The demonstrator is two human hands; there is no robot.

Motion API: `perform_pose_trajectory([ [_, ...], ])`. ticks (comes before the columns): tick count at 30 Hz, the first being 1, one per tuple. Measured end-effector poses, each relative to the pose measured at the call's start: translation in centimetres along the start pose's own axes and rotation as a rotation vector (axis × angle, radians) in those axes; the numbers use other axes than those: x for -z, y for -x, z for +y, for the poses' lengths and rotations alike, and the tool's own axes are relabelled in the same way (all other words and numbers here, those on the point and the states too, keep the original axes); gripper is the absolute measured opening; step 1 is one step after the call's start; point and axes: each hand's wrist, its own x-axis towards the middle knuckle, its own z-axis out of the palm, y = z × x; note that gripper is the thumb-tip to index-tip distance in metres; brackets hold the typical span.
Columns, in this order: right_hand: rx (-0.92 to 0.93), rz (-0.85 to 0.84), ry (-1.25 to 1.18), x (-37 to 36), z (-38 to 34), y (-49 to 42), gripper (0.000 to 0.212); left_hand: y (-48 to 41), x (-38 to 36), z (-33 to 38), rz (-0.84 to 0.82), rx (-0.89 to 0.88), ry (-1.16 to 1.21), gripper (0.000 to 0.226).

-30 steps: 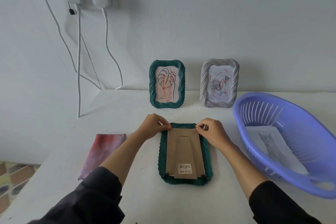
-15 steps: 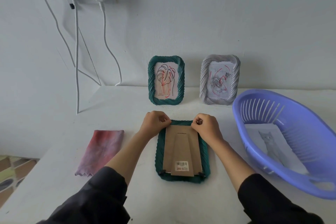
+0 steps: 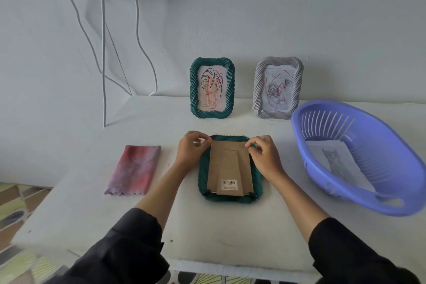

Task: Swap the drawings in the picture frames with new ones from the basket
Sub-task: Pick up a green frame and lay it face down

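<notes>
A green frame [image 3: 256, 182] lies face down on the white table, its brown cardboard back [image 3: 229, 168] up. My left hand [image 3: 190, 150] pinches at the back's top left corner. My right hand [image 3: 265, 157] pinches at the top right corner. Against the wall stand a second green frame [image 3: 212, 88] with a leaf drawing and a grey frame [image 3: 277, 87] with a rose drawing. The purple basket [image 3: 378, 200] at the right holds a cat drawing [image 3: 334, 161].
A folded pink and purple cloth [image 3: 136, 169] lies left of the frame. White cables [image 3: 137, 37] hang from a wall socket at the top left. The table's front edge [image 3: 207, 265] is near my sleeves, with patterned floor beyond the left side.
My fingers have shifted slightly at the top corners of the cardboard back. The frame has stayed where it was.
</notes>
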Motion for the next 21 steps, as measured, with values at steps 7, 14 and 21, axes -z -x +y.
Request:
perform_pose_trajectory([
  [7,-0.06,-0.009,0.006,1.1,-0.5,4.3,0.017,3.0,1.3,-0.3,-0.116,-0.034,-0.085,0.012],
  [14,-0.059,-0.123,-0.046,2.4,-1.0,8.8,0.02,6.7,3.0,-0.3,-0.239,-0.073,-0.124,0.01],
  [21,-0.05,-0.283,-0.062,3.9,-1.4,10.9,0.026,8.6,4.1,-0.1,-0.373,-0.078,-0.095,0.02],
])
